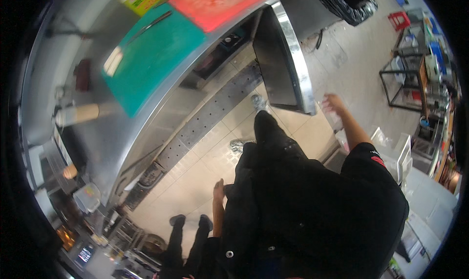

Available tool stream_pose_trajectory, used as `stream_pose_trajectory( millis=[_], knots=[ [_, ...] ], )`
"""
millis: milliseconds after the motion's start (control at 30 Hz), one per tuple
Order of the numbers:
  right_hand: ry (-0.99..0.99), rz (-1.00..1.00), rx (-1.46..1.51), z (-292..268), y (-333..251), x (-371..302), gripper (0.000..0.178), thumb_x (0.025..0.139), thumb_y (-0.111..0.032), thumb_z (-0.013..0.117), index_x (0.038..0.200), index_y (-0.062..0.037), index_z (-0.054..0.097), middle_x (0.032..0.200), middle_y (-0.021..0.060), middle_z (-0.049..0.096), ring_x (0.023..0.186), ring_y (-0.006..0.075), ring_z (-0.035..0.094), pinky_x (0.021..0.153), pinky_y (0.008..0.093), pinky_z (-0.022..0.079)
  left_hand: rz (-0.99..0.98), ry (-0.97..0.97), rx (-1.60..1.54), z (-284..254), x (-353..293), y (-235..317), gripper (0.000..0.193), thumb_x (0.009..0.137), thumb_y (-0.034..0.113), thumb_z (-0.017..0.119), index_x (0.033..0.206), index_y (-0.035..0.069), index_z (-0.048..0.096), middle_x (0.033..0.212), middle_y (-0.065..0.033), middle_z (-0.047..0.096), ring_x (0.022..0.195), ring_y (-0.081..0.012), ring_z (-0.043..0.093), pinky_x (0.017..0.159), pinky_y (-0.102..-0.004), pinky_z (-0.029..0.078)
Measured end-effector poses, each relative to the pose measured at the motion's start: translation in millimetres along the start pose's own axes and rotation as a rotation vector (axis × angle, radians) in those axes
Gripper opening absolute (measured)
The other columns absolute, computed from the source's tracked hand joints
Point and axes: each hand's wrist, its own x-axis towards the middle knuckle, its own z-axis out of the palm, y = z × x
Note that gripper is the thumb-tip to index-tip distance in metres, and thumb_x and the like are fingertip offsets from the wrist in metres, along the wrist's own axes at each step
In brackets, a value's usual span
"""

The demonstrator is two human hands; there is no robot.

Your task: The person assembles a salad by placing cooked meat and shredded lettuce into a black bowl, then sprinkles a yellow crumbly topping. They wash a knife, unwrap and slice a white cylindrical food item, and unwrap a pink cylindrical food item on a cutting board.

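My right hand is held out to the right, just past the edge of an open steel cabinet door. Its fingers are loosely bent and apart, and I see nothing in them. Low beside my body hangs my left hand, partly behind my black clothing; its fingers look loose and empty. The door swings out from under a steel counter. On that counter lie a green cutting board and a red cutting board. A knife rests on the green board, near a pale piece of food.
Another person's legs stand at the lower left. A bin with a black bag is beyond the door. To the right are a metal-framed stand and a white container. A wooden-handled tool lies on the counter's left.
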Motion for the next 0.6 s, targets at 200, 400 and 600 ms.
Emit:
stream_pose_trajectory(
  millis=[200, 400, 600],
  knots=[
    [0.210, -0.552, -0.163, -57, -126, 55, 0.065, 0.094, -0.063, 0.065, 0.120, -0.0029, 0.066, 0.091, 0.0165, 0.072, 0.089, 0.0295, 0.071, 0.082, 0.0438, 0.054, 0.054, -0.062, 0.269, 29, 37, 141, 0.048, 0.102, 0.046, 0.063, 0.136, 0.012, 0.062, 0.108, -0.0118, 0.074, 0.082, -0.0189, 0.072, 0.060, -0.0318, 0.052],
    [0.791, -0.757, -0.672, -65, -212, 98, 0.072, 0.083, -0.074, 0.071, 0.087, -0.0021, 0.062, 0.082, 0.0179, 0.067, 0.082, 0.0395, 0.067, 0.073, 0.0509, 0.051, 0.169, -0.007, 0.663, 150, 120, 252, 0.066, 0.100, 0.051, 0.063, 0.151, 0.010, 0.050, 0.122, -0.0189, 0.072, 0.091, -0.0238, 0.073, 0.074, -0.0354, 0.054],
    [1.170, -0.863, -0.750, -83, -207, 152, 0.079, 0.076, -0.078, 0.073, 0.118, -0.0118, 0.074, 0.095, 0.0161, 0.075, 0.090, 0.0338, 0.074, 0.081, 0.0452, 0.056, 0.424, 0.043, 0.950, 278, 281, 358, 0.102, 0.092, 0.059, 0.070, 0.157, -0.007, 0.030, 0.145, -0.0319, 0.056, 0.139, -0.0430, 0.053, 0.116, -0.0448, 0.041]
  ],
)
